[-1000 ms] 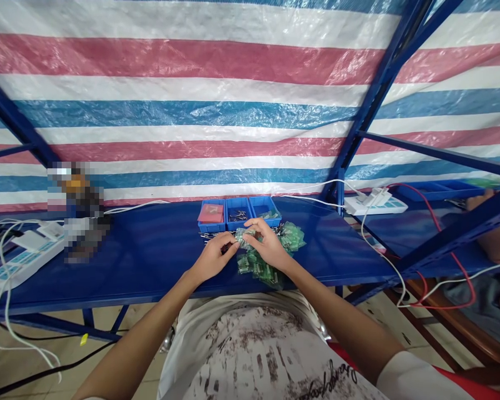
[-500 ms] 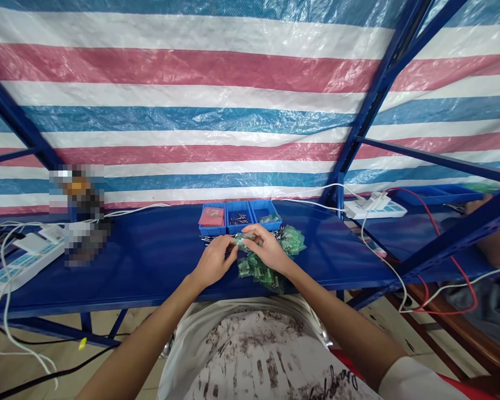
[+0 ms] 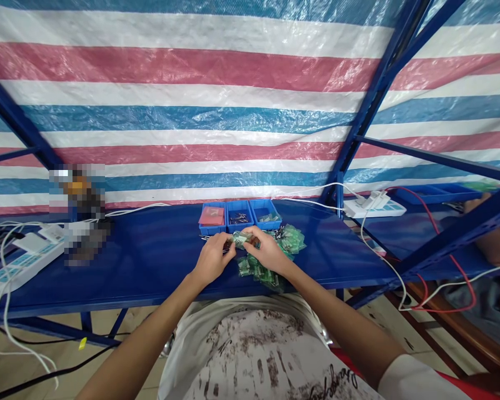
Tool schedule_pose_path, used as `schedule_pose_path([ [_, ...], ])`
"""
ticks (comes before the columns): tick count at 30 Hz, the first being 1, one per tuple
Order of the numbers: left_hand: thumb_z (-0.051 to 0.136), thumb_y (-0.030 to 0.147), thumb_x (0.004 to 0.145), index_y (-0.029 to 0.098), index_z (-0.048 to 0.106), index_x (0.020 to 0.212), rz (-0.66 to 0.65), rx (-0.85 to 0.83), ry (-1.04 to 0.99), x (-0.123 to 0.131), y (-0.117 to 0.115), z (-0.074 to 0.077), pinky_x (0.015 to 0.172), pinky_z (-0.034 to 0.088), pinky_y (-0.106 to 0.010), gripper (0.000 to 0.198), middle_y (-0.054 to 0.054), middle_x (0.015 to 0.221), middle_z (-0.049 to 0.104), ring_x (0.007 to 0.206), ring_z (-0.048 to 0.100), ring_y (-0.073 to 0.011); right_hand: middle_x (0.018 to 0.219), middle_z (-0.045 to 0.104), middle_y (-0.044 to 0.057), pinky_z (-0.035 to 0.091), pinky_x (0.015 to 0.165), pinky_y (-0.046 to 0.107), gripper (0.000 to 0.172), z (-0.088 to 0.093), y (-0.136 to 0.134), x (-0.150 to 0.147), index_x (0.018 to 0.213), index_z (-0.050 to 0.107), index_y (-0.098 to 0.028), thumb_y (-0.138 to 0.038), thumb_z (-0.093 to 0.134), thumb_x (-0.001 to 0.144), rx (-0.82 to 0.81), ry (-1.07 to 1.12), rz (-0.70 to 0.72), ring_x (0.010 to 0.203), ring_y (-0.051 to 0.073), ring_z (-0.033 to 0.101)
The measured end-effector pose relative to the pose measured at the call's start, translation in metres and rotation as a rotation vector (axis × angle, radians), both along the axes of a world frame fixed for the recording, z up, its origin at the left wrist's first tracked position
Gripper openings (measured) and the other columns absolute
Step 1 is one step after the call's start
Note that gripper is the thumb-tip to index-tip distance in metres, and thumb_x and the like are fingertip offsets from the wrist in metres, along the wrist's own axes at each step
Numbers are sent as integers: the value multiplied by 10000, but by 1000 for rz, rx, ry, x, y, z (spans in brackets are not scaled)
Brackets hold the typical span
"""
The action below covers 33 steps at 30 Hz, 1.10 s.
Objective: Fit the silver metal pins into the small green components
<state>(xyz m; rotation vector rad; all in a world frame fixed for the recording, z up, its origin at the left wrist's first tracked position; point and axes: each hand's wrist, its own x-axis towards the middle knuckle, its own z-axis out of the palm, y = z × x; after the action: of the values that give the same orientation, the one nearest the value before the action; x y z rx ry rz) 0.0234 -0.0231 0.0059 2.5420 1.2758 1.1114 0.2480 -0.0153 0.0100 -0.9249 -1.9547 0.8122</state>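
Note:
Between my two hands is a small clear plastic bag (image 3: pixel 240 239) with a greenish tint. My left hand (image 3: pixel 211 258) pinches its left end, and my right hand (image 3: pixel 268 251) grips its right end. What lies inside the bag is too small to make out. Under and beside my right hand lies a pile of green-tinted small bags (image 3: pixel 260 271). More green bags (image 3: pixel 292 240) are heaped to the right. Thin dark metal pieces (image 3: pixel 206 237) lie on the table behind my left hand, partly hidden by it.
Three joined blue bins stand behind my hands: one with a pink packet (image 3: pixel 211 216), one with metal pieces (image 3: pixel 238 218), one with small bags (image 3: pixel 268 217). Power strips (image 3: pixel 375 206) with cables lie on the blue table (image 3: pixel 150 261). Another person's arm (image 3: pixel 494 244) shows at right.
The small bag between my hands now shows more openly. My fingers have shifted slightly around it, the right ones drawing back a little; the piles and bins stay put.

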Motion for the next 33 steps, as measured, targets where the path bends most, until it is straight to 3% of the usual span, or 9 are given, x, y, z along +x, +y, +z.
schedule_pose_path([
  [9,540,282,1035,226,590,1024,-98,-68,2,1,-2,5,746,446,-326,75,-36,886,612,829,582,-220,1109,653,65,488,707,339,228,8,-7,-2,1235,588,-275,-343,571,1018,-27,-43,14,844,219,612],
  [17,532,281,1027,216,603,1007,-68,-52,32,1,-1,4,731,432,-332,98,-53,891,629,811,571,-229,1069,632,50,440,633,306,258,13,-12,-5,1263,573,-286,-323,560,1007,-76,-8,63,773,197,567],
  [33,522,358,1069,221,548,926,-110,-80,33,1,-2,6,683,390,-323,199,-36,833,578,771,536,-211,1013,626,44,495,696,338,278,0,0,-1,1273,564,-283,-337,576,1000,-50,31,51,847,226,614],
])
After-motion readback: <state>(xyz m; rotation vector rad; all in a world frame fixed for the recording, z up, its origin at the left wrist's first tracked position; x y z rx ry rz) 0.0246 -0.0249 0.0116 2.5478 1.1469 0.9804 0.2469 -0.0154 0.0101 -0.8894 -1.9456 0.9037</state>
